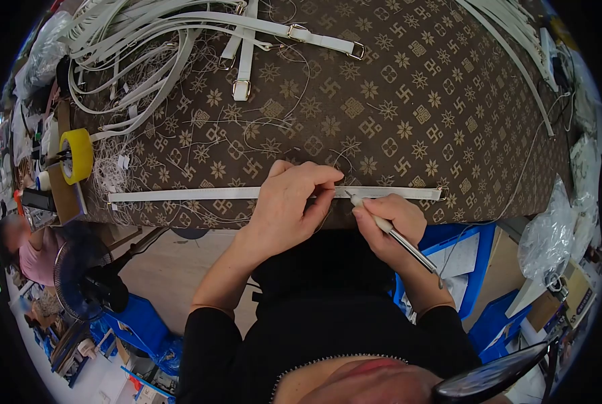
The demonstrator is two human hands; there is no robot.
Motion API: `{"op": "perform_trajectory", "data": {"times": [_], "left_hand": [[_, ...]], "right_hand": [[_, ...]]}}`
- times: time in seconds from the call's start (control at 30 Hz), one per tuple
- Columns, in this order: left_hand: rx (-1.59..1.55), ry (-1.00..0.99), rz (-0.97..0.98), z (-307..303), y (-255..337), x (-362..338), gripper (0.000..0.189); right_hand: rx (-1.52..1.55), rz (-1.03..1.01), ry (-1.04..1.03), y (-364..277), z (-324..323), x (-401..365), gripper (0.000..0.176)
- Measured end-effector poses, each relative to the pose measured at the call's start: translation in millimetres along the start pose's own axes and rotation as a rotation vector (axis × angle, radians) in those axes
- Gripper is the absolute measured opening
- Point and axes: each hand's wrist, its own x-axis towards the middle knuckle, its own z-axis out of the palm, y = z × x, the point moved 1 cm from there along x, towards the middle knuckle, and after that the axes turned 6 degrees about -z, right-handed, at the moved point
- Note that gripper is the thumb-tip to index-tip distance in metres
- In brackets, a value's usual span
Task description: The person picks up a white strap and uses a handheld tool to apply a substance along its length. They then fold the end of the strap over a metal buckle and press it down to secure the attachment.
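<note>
A long white strap (200, 194) with metal buckle hardware at its end lies across the near edge of the patterned table cover. My left hand (291, 202) rests over the strap, thumb and forefinger pinched together. From those fingertips a pale loop of thread (350, 152) curls onto the cloth. My right hand (395, 222) grips a pen-like tool (402, 239) with a white front, a silver shaft and a cord at its back. Its fine metal tip points at the strap, just right of my left fingertips.
More white straps (132, 60) with buckles pile at the upper left, among loose thread ends. A yellow tape roll (76, 156) stands at the left edge. Another strap bundle (510, 47) hangs at the upper right. A fan (85, 279) and a person (38, 252) are farther left.
</note>
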Motion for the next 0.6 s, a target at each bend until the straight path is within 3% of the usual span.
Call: {"op": "perform_trajectory", "data": {"times": [0.6], "left_hand": [[-0.003, -0.047, -0.01, -1.3, 1.9, -1.7, 0.035]], "right_hand": [[-0.042, 0.003, -0.035, -1.8, 0.7, 2.8, 0.022]]}}
